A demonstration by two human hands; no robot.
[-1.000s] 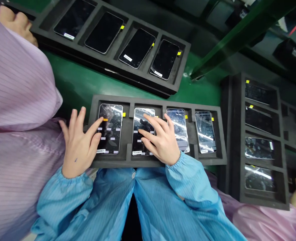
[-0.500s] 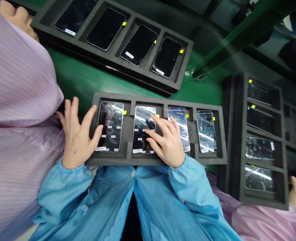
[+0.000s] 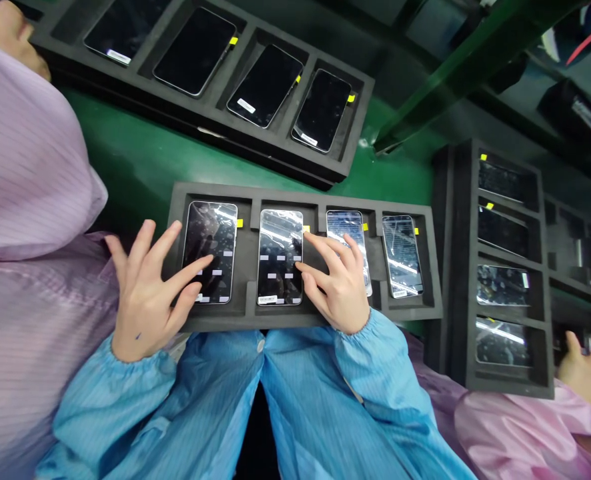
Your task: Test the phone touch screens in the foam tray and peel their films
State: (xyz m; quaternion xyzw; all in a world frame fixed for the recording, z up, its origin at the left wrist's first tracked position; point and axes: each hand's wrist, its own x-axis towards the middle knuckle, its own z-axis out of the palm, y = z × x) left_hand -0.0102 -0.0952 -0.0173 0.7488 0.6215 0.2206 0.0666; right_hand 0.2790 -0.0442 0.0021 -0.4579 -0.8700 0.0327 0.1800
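A black foam tray (image 3: 255, 323) lies across my lap, with a smartphone in each compartment. My left hand (image 3: 150, 293) is spread open, its index finger over the screen of the leftmost smartphone (image 3: 215, 230), which shows small light rectangles. Similar rectangles show on the second smartphone (image 3: 280, 233). My right hand (image 3: 343, 287) has its fingers apart, with the fingertips at that phone's right edge. It partly hides the third smartphone (image 3: 343, 221). At the right end lies the fourth smartphone (image 3: 400, 257), its screen lit with lines. Neither hand holds anything.
Behind, on the green table (image 3: 140, 147), stands another black tray (image 3: 270, 145) of smartphones. Stacked trays (image 3: 505, 383) stand at the right. A person's lilac sleeve (image 3: 30, 160) is close on the left; another person's hand (image 3: 588, 367) shows at the far right.
My left index finger has come in over the leftmost phone's screen. My right fingertips have shifted from the second phone's screen to its right edge. The whole view has shifted slightly.
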